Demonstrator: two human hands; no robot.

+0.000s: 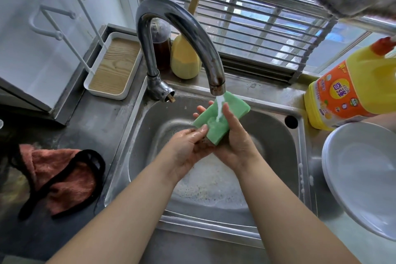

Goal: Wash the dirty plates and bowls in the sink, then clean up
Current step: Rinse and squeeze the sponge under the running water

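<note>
- Sponge (220,120), green, sits under the tap (217,85) stream above the sink (278,135).
- Left hand (188,146) pinches its near edge; right hand (237,141) wraps the sponge from the right, fingers curled behind.
- Washed plates (360,173) are stacked on the table at right.
- Judged best: squeeze repeatedly under the water until no foam runs out.

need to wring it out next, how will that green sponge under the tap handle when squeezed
The green sponge probably squashes easily: it already bends across the right hand. Water from the faucet runs onto it, so it is likely soaked and heavier than dry. With both the right and the left hand wet, it may slip.
</note>
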